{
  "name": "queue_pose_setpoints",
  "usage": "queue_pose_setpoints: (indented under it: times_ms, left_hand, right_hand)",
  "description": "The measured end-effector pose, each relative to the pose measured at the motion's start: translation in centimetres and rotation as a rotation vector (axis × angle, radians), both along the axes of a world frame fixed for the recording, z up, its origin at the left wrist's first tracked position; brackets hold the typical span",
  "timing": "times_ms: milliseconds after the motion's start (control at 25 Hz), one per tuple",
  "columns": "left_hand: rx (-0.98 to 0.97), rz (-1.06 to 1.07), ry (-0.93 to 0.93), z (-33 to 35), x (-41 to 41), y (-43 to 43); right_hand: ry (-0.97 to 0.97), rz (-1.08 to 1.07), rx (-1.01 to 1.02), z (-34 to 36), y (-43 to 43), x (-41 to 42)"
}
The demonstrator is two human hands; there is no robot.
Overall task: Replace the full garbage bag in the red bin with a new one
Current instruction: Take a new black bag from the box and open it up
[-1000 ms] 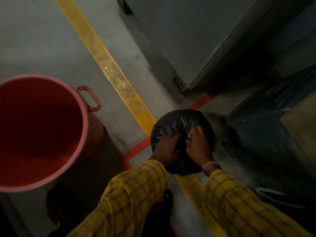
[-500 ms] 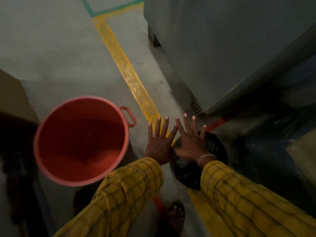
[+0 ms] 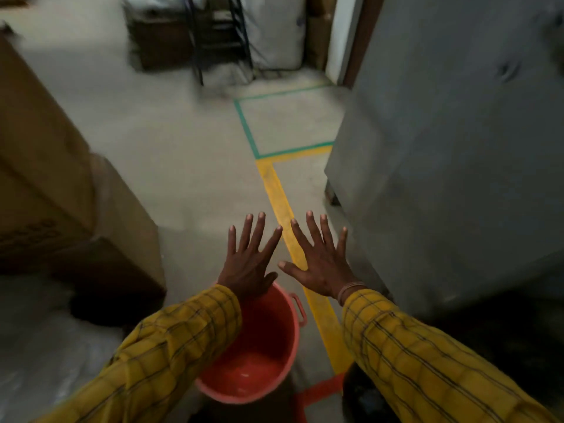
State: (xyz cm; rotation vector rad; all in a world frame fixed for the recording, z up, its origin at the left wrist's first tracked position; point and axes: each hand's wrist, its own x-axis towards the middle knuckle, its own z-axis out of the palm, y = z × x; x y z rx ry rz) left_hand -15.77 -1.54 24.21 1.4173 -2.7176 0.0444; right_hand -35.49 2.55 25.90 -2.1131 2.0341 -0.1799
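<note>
The red bin (image 3: 268,355) stands on the floor low in the view, with no bag inside and one handle on its right. My left hand (image 3: 248,261) is held out flat above the bin's far rim, fingers spread, holding nothing. My right hand (image 3: 320,261) is spread the same way beside it, over the yellow floor line. The tied black garbage bag (image 3: 363,395) shows only as a dark patch under my right sleeve at the bottom.
Large cardboard boxes (image 3: 61,193) stand close on the left. A tall grey cabinet (image 3: 457,148) fills the right. A yellow floor line (image 3: 283,215) runs forward to green tape. A dark metal frame (image 3: 219,35) and white sacks stand at the back.
Both hands let go of the black bag and rose with fingers spread. The view tilted up from the floor, so the bin and bag slid to the bottom.
</note>
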Motion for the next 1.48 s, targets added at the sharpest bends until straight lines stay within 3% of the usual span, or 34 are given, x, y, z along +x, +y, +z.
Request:
queue_pose_setpoints:
  times_ms: [320,680,1120,1480]
  left_hand:
    - [-0.135,0.187,0.031,20.7,15.7,-5.9]
    - [-0.212,0.408,-0.019,34.3,33.6,-8.9]
    - [-0.203,0.717,-0.044,42.0,45.6,-7.8]
    - [-0.237,0.876,0.006,43.1,50.0,-8.8]
  right_hand:
    - [0.051,0.224,-0.179,19.1,-9.9,13.4]
    - [0.045,0.425,-0.243,33.1,-17.8,31.3]
    - [-0.003,0.659,-0.302,42.7,-21.1,46.3]
    - [0.022,0.796,-0.37,44.5,-23.3,52.3]
